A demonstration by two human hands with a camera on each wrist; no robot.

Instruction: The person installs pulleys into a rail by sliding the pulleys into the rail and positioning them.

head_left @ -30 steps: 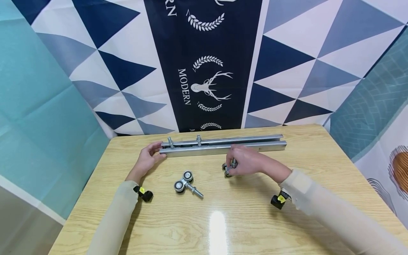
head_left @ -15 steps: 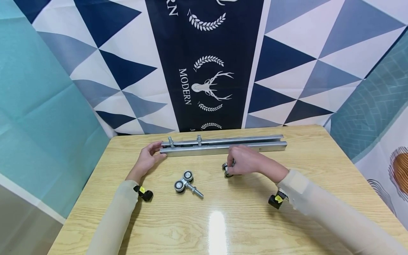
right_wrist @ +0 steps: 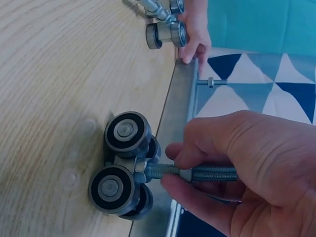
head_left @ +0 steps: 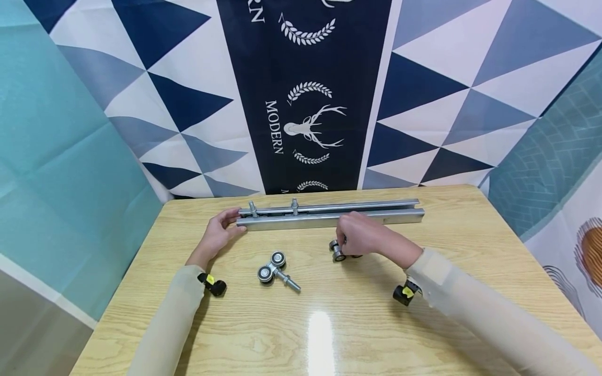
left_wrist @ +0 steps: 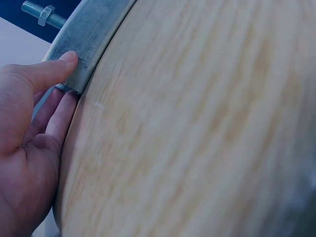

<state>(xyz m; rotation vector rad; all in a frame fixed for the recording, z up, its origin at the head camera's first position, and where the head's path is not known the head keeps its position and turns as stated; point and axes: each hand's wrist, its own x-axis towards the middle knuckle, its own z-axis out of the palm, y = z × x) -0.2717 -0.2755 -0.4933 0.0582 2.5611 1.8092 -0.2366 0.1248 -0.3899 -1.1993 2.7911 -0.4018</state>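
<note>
A long metal track rail point(head_left: 291, 223) with an open slot along its top lies across the table's back. Two threaded bolts, one left point(head_left: 253, 209) and one right point(head_left: 294, 207), stand up from the slot near its left end. My left hand point(head_left: 219, 230) holds that end, thumb on the front face point(left_wrist: 81, 59), fingers at the end. In front of the rail, my right hand point(head_left: 359, 233) pinches the threaded bolt point(right_wrist: 160, 171) of a roller trolley point(right_wrist: 116, 158) between thumb and fingers; its black-sealed wheels point toward the table. Another roller trolley point(head_left: 271, 267) lies to the left.
The wooden table point(head_left: 226, 334) extends toward me in front of the rail. A patterned cloth point(head_left: 308, 104) hangs behind its back edge, with a teal cloth point(head_left: 70, 156) on the left. Small cameras are strapped to the left wrist point(head_left: 213, 286) and right wrist point(head_left: 404, 293).
My right hand and wrist have shifted and turned slightly, and the trolley in its fingers has turned a little with them. The left hand, rail and loose trolley have kept their places.
</note>
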